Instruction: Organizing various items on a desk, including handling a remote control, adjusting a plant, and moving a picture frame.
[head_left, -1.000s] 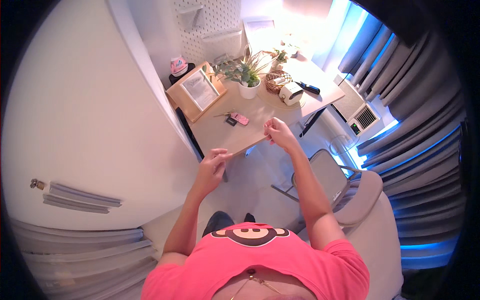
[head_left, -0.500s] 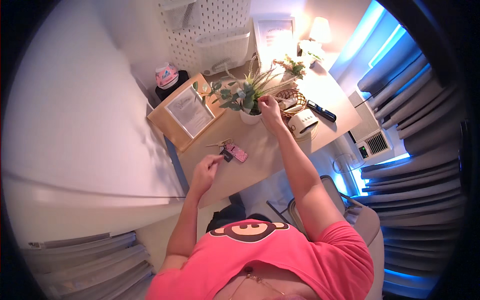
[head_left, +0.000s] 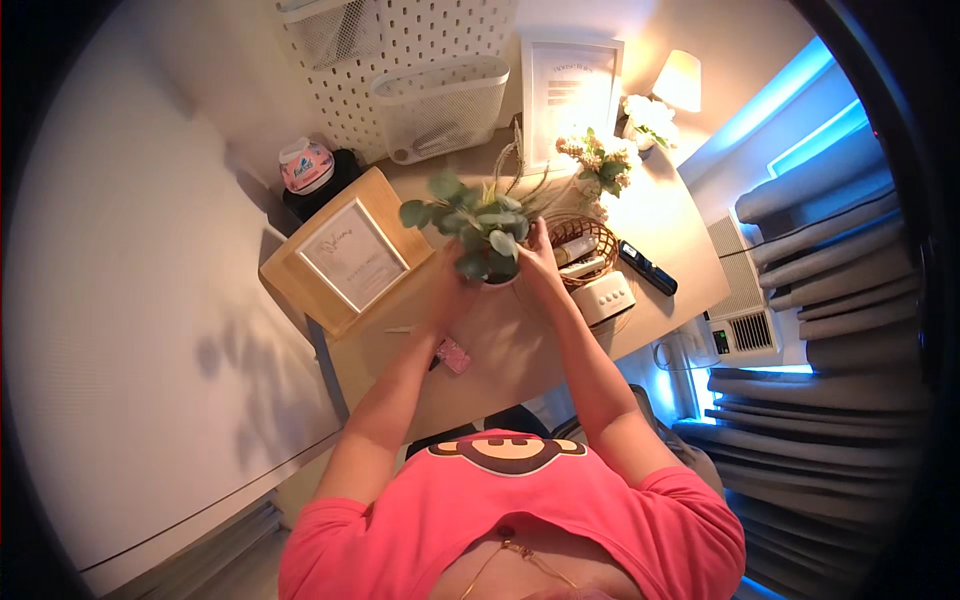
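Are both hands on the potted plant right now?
Yes, the left hand and right hand press either side of the potted plant on the desk.

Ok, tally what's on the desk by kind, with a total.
Plants: 3 (potted plant between left hand and right hand, two flower bunches)
Frames: 2
Lamp: 1
Basket: 1
Total: 7

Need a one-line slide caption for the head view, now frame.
Both hands, left hand and right hand, cup a potted plant on a desk beside a wicker basket and framed card.
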